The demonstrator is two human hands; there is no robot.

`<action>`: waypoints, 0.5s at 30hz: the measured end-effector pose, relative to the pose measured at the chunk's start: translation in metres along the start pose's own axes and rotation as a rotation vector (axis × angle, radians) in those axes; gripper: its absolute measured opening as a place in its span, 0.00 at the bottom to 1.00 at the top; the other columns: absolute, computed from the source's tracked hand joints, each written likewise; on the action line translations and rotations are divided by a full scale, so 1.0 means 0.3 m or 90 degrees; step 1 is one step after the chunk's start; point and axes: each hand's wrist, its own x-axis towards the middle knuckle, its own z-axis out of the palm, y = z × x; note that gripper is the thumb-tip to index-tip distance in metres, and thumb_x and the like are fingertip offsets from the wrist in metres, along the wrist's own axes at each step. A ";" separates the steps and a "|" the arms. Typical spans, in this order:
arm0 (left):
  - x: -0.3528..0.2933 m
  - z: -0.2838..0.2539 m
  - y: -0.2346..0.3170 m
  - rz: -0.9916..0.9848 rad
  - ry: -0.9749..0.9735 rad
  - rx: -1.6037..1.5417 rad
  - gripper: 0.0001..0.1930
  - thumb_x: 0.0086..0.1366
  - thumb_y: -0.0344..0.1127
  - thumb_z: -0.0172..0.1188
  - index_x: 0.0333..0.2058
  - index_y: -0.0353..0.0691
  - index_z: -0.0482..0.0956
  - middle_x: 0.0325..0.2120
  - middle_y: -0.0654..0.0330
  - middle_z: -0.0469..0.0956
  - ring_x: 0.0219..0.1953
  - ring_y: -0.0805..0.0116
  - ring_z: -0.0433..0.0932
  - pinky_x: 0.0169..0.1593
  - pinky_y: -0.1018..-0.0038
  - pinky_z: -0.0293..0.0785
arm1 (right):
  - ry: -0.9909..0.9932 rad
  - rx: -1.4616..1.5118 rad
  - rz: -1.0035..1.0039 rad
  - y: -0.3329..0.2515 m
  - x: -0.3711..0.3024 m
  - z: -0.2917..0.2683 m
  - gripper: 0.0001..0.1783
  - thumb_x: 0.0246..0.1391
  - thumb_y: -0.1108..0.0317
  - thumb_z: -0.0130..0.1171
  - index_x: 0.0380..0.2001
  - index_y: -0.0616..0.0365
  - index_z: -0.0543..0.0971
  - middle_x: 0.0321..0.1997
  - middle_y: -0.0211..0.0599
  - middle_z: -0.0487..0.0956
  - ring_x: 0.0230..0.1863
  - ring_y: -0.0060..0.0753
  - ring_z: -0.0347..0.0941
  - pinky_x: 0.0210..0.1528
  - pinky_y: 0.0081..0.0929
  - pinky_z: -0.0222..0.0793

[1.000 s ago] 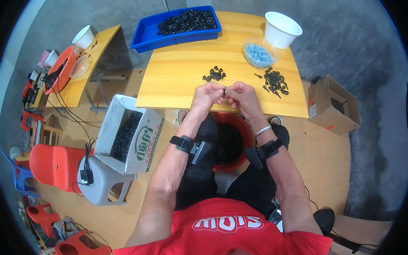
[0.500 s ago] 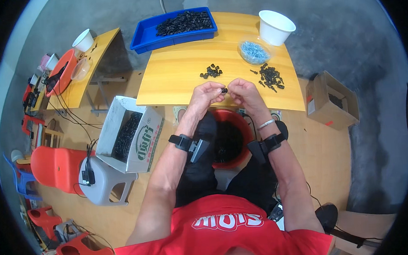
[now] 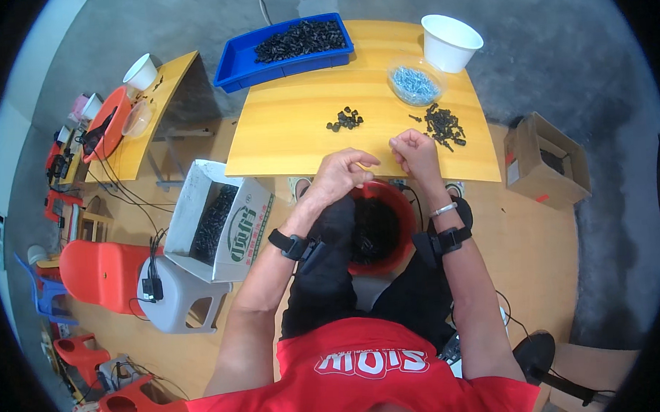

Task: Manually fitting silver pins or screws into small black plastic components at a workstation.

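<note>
My left hand (image 3: 345, 174) is over the front edge of the wooden table (image 3: 290, 145), above a red basin (image 3: 402, 256) holding dark parts. Its thumb and forefinger are apart, with nothing visible between them. My right hand (image 3: 418, 156) sits at the table edge with its fingers curled closed; whatever they may hold is hidden. Beyond my left hand lies a small cluster of black caps (image 3: 345, 119). A pile of small black screw-like pieces (image 3: 444, 125) lies beyond my right hand. Behind that pile stands a clear bowl of silvery-blue screws (image 3: 415, 84).
A blue tray (image 3: 230, 72) of black parts and a white bucket (image 3: 452, 44) stand at the table's far side. On the floor are a white carton (image 3: 246, 235) of black parts, a grey stool (image 3: 174, 305) and a brown cardboard box (image 3: 553, 173).
The small black piece between my fingers is out of sight. My left hand has dropped toward the basin and its fingers have parted; my right hand has moved slightly right and nearer me.
</note>
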 end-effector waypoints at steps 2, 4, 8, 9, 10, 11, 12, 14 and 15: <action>0.040 -0.037 -0.042 -0.008 0.043 -0.056 0.12 0.55 0.21 0.59 0.39 0.36 0.79 0.26 0.65 0.77 0.23 0.80 0.74 0.29 0.82 0.73 | -0.001 -0.011 0.006 0.015 0.001 0.001 0.08 0.51 0.70 0.60 0.23 0.59 0.73 0.16 0.26 0.72 0.15 0.12 0.64 0.13 0.11 0.56; 0.090 -0.099 -0.071 -0.014 0.178 -0.043 0.13 0.55 0.21 0.59 0.40 0.35 0.79 0.28 0.64 0.76 0.23 0.79 0.75 0.28 0.83 0.73 | 0.031 -0.037 -0.085 0.054 0.013 0.003 0.08 0.51 0.70 0.60 0.22 0.59 0.74 0.16 0.25 0.72 0.16 0.13 0.65 0.16 0.12 0.57; 0.150 -0.183 -0.119 0.016 0.345 0.291 0.15 0.48 0.31 0.64 0.38 0.39 0.80 0.30 0.54 0.76 0.37 0.59 0.76 0.43 0.67 0.72 | 0.055 -0.086 -0.093 0.041 0.007 0.028 0.09 0.51 0.70 0.60 0.22 0.61 0.74 0.16 0.24 0.72 0.16 0.13 0.66 0.17 0.13 0.59; 0.163 -0.186 -0.115 0.031 0.333 0.347 0.16 0.48 0.31 0.64 0.38 0.40 0.80 0.31 0.54 0.76 0.37 0.58 0.75 0.43 0.66 0.71 | 0.060 -0.090 -0.098 0.043 0.005 0.028 0.09 0.50 0.70 0.61 0.22 0.61 0.74 0.16 0.24 0.72 0.16 0.13 0.66 0.18 0.13 0.59; 0.175 -0.187 -0.110 0.047 0.321 0.402 0.16 0.49 0.31 0.64 0.39 0.40 0.79 0.32 0.53 0.75 0.37 0.57 0.75 0.43 0.66 0.71 | 0.065 -0.093 -0.103 0.043 0.007 0.028 0.09 0.50 0.70 0.61 0.22 0.61 0.74 0.16 0.24 0.72 0.16 0.13 0.66 0.18 0.13 0.59; 0.181 -0.184 -0.110 0.046 0.322 0.402 0.16 0.49 0.31 0.64 0.39 0.40 0.79 0.32 0.53 0.75 0.37 0.57 0.75 0.43 0.66 0.71 | 0.064 -0.093 -0.103 0.042 0.007 0.031 0.09 0.50 0.70 0.61 0.22 0.61 0.74 0.16 0.24 0.72 0.16 0.13 0.66 0.18 0.13 0.59; 0.188 -0.179 -0.109 0.037 0.314 0.432 0.16 0.48 0.33 0.65 0.39 0.41 0.80 0.32 0.54 0.75 0.37 0.57 0.75 0.42 0.66 0.71 | 0.066 -0.088 -0.095 0.040 0.007 0.035 0.09 0.50 0.70 0.61 0.22 0.61 0.74 0.16 0.24 0.72 0.16 0.13 0.66 0.18 0.13 0.60; 0.193 -0.166 -0.109 0.030 0.307 0.462 0.17 0.48 0.34 0.67 0.39 0.43 0.80 0.31 0.54 0.75 0.36 0.58 0.75 0.41 0.66 0.72 | 0.068 -0.084 -0.087 0.040 0.008 0.037 0.09 0.50 0.70 0.61 0.22 0.61 0.74 0.16 0.24 0.72 0.16 0.13 0.66 0.18 0.14 0.60; 0.189 -0.157 -0.109 0.034 0.314 0.472 0.16 0.48 0.35 0.67 0.38 0.43 0.80 0.30 0.55 0.75 0.36 0.58 0.75 0.40 0.65 0.72 | 0.070 -0.087 -0.089 0.043 0.009 0.036 0.09 0.50 0.69 0.61 0.22 0.61 0.75 0.16 0.24 0.72 0.16 0.13 0.66 0.19 0.14 0.61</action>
